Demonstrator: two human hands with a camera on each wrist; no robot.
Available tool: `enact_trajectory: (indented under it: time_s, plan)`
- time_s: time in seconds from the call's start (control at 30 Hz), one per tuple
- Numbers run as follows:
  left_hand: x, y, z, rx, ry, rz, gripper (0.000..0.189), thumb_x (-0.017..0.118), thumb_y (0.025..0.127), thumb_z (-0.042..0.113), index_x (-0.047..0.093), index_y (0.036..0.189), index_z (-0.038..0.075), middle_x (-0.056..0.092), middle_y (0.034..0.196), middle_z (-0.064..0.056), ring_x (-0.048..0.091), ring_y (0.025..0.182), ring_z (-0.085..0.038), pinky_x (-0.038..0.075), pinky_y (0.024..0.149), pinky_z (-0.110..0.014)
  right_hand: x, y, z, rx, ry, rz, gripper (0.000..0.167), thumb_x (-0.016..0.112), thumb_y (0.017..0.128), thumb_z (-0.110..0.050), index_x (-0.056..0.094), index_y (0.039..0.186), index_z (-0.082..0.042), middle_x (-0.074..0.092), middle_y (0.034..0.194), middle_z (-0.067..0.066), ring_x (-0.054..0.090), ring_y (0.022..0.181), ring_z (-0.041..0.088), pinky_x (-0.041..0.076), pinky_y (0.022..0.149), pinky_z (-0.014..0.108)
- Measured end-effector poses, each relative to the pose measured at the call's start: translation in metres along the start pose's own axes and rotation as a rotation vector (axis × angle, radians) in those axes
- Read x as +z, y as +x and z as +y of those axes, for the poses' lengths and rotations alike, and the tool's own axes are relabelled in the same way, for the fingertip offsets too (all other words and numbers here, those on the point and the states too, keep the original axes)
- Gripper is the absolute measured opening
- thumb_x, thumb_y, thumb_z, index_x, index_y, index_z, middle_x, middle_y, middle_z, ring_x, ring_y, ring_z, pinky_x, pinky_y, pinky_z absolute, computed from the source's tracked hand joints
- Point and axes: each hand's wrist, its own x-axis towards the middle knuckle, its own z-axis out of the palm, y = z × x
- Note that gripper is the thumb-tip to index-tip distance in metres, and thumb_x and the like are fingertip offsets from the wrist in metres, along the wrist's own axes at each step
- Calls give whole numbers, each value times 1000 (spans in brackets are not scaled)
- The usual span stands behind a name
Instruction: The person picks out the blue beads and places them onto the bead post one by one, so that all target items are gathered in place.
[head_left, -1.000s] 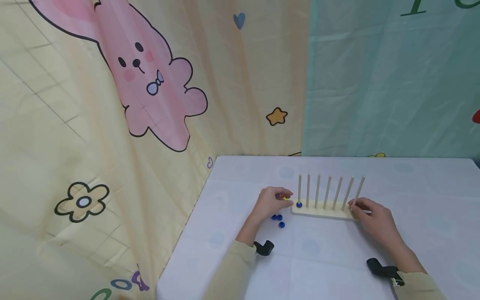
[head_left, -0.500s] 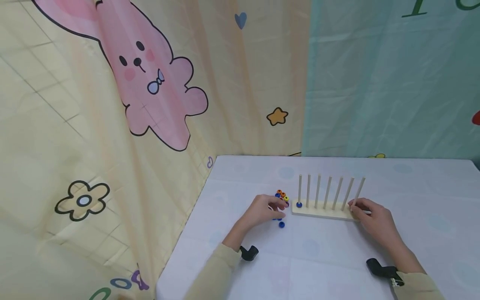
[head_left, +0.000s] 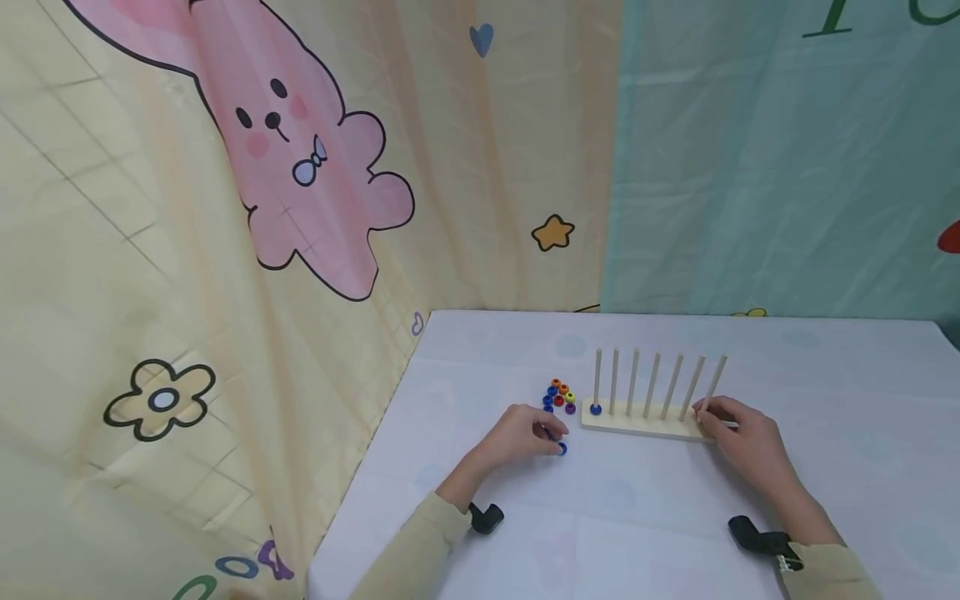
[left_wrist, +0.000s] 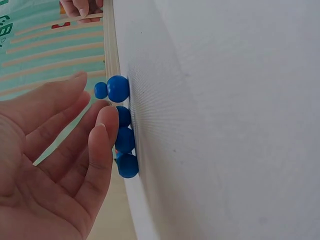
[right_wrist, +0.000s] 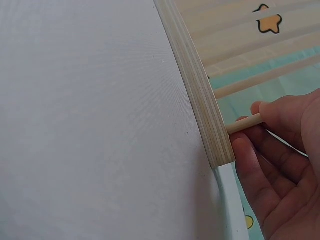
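Left hand (head_left: 522,432), fingers parted, hung beside a blue bead (left_wrist: 118,89); right hand (head_left: 742,425) pinched the end peg (right_wrist: 245,123), likely steadying the rack (head_left: 637,422).
From the left hand, that bead lay at four o'clock, the other loose beads (head_left: 558,400) at one, probably placed close for picking, the rack at three.

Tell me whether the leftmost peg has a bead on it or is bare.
Not bare: in the head view, a blue bead sits low on that peg, at the wooden base.
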Motion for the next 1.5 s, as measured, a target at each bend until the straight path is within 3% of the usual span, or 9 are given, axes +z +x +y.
enact_trajectory:
  time_s: [0.43,0.7,1.07,1.5]
  plan:
    - [6,-1,1,4,35,-62,22,83,84,10,79,105,12,72,92,12,61,75,-4,52,67,-21,0,-4,-1,0,-13,-3,26,57,104,-27,68,112,-5,69,112,22,60,110,42,51,85,61]
    - [7,-1,6,30,116,-78,24,83,82,4,79,104,11,71,89,12,59,75,-1,51,68,-18,-2,-3,-4,-4,-14,-1,26,57,104,-27,68,112,-5,68,113,21,60,111,42,51,86,61]
    - [9,4,6,42,222,-122,17,83,83,8,79,97,16,64,80,14,56,73,0,49,67,-16,-3,-1,-6,-3,-14,-4,26,57,104,-27,68,112,-5,68,113,22,59,111,43,51,86,61]
    - [8,2,9,32,127,-64,16,83,84,12,76,97,19,64,81,16,59,72,-3,51,65,-19,-2,0,-6,-1,-21,-1,25,57,104,-25,68,112,-4,68,112,23,60,111,44,51,86,61]
